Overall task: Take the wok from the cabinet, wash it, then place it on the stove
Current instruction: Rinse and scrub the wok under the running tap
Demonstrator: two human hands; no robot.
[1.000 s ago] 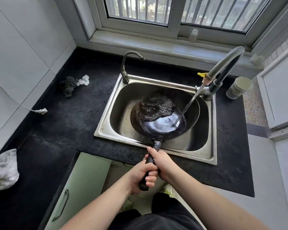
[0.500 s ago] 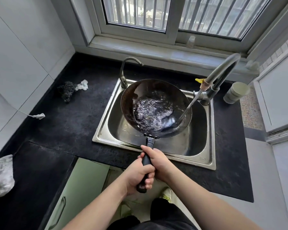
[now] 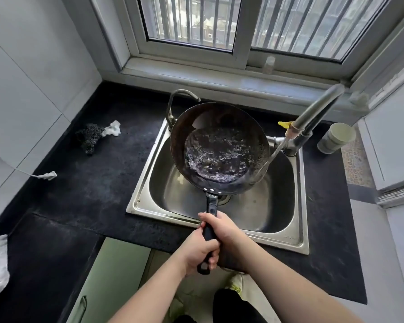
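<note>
I saw the wok (image 3: 219, 150) held above the sink (image 3: 287, 238), clear of the basin floor. Round, deep, dark metal, inner wall mottled with rusty brown patches; three pale rivets where the handle joined. A shallow pool of water sat in its bottom, rippled and glinting. The handle (image 3: 210, 220) was black, long and straight.

Both hands gripped that handle. The right hand (image 3: 222, 231) was wrapped round it nearer the bowl; the left hand (image 3: 197, 250) was curled round the butt end, fingers closed tight. Bare forearms.

The sink was brushed stainless steel, rectangular with rounded corners, set in a black speckled countertop (image 3: 91, 194). A tall grey faucet (image 3: 313, 115) stood at its right rear, a thin stream of water (image 3: 274, 153) slanting from it to the wok's right rim. A smaller curved tap (image 3: 175, 103) stood at the left rear. On the counter: a dark wiry scouring pad (image 3: 90, 137) touching a crumpled white scrap (image 3: 112, 131); a pale cup (image 3: 336, 137) to the right.

Against a second ago, the wok had come up out of the basin and sat nearer the rear. The water had spread from a lopsided slosh into a rounder pool. Both hands kept the same hold.
</note>
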